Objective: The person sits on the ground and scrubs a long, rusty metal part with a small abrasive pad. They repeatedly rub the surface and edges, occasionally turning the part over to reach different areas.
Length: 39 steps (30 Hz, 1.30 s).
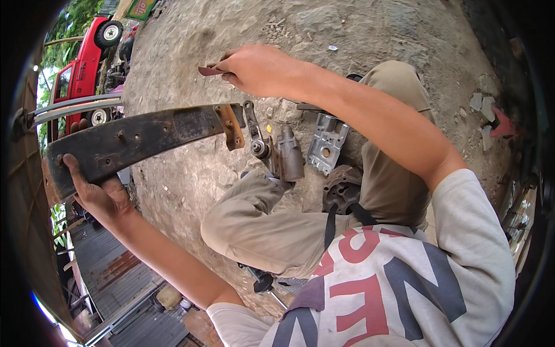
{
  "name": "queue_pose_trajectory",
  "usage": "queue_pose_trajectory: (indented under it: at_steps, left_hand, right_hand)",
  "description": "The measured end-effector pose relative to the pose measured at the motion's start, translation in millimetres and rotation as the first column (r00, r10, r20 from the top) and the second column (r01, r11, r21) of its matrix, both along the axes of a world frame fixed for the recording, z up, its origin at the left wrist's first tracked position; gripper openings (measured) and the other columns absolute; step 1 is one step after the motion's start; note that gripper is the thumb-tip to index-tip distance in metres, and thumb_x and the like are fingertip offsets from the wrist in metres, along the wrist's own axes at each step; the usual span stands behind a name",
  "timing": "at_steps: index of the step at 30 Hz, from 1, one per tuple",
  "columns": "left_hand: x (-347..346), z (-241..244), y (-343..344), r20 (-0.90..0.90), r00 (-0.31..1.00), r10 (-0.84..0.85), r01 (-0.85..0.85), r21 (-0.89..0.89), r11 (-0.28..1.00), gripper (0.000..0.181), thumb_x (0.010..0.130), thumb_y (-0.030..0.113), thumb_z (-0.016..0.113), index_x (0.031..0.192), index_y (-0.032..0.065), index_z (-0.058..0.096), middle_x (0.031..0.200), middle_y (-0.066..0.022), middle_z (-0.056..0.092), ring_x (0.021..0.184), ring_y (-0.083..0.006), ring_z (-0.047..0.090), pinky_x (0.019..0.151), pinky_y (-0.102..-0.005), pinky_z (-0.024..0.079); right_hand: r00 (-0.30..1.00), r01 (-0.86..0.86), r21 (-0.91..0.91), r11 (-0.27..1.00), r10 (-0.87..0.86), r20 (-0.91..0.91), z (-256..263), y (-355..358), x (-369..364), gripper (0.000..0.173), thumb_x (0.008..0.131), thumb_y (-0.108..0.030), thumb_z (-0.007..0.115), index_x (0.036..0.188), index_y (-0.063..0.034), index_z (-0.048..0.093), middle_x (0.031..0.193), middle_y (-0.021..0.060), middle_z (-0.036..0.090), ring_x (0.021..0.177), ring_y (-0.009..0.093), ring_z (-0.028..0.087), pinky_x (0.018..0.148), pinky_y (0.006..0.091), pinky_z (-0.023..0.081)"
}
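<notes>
My left hand [104, 197] grips the wide end of a long, dark, curved metal vehicle part [151, 136], its thumb on the near face. The part has several holes and worn, rusty patches. Across its narrow end sits a rusty bracket [230, 128]. Above that end, apart from it, my right hand [262, 71] pinches a small dark-red piece of what looks like sandpaper [210, 71]. On the ground before me lies a greasy metal mechanism [290, 154] with a lever arm [251, 123]. Beside it are a silvery cast housing [328, 143] and a round brown metal housing [341, 186].
My bent legs [251, 221] frame the loose parts on the rough dirt ground [173, 78]. A red off-road vehicle [80, 80] stands at the left. Corrugated metal sheets [108, 260] lie lower left. Broken stone pieces [482, 106] and a red object [505, 123] are at the right.
</notes>
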State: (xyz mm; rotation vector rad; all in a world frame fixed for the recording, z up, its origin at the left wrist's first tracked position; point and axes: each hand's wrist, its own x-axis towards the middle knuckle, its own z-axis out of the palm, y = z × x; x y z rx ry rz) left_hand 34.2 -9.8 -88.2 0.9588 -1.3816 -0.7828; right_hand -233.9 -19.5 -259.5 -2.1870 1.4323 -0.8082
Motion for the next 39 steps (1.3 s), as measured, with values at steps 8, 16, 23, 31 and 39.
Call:
queue_pose_trajectory:
  at_steps: [8,16,23,31,39]
  left_hand:
    - [-1,9,8,-0.099,0.988,0.116,-0.111,0.057,0.992,0.046,0.101,0.026,0.056,0.135,-0.0053,0.048,0.134,-0.0218,0.057,0.125,-0.0297,0.055,0.110,-0.0476,0.044]
    - [-2,0,16,-0.061,0.989,0.137,-0.133,0.055,0.990,0.044,0.101,0.024,0.056,0.136,-0.0012,0.047,0.133,-0.0217,0.057,0.125,-0.0303,0.055,0.110,-0.0502,0.043]
    - [0,6,25,-0.084,0.971,0.222,-0.213,0.099,0.972,0.048,0.102,0.026,0.054,0.138,-0.0026,0.044,0.137,-0.0192,0.055,0.124,-0.0306,0.055,0.108,-0.0532,0.042]
    - [21,17,24,-0.138,0.987,0.086,-0.074,0.093,0.993,0.047,0.101,0.025,0.055,0.138,-0.0032,0.044,0.137,-0.0201,0.054,0.122,-0.0309,0.056,0.109,-0.0490,0.044]
    - [20,0,15,-0.106,0.980,0.169,-0.156,0.126,0.980,0.048,0.101,0.027,0.054,0.139,-0.0023,0.045,0.138,-0.0179,0.054,0.126,-0.0315,0.053,0.110,-0.0529,0.040]
  right_hand:
    - [0.999,-0.026,0.011,1.000,0.026,-0.046,-5,-1,3,0.024,0.094,-0.016,0.058,0.114,-0.0061,0.068,0.099,0.0126,0.068,0.095,0.033,0.068,0.080,0.0451,0.055]
    - [0.998,-0.042,0.017,0.999,0.043,-0.038,-4,-1,3,0.022,0.093,-0.013,0.058,0.110,-0.0038,0.068,0.099,0.0150,0.068,0.095,0.034,0.068,0.079,0.0462,0.056]
    - [0.998,-0.052,-0.076,0.996,0.054,0.021,-15,-2,8,0.020,0.090,-0.012,0.059,0.102,-0.0024,0.070,0.097,0.0177,0.070,0.093,0.037,0.070,0.076,0.0476,0.057]
    - [0.992,-0.067,0.030,0.997,0.070,-0.104,-9,1,8,0.027,0.096,-0.018,0.058,0.119,-0.0072,0.067,0.108,0.0106,0.067,0.099,0.031,0.068,0.081,0.0433,0.056]
    - [0.998,-0.069,-0.044,0.997,0.070,0.007,-16,-1,9,0.018,0.088,-0.010,0.058,0.099,-0.0024,0.071,0.097,0.0176,0.070,0.093,0.036,0.069,0.074,0.0479,0.056]
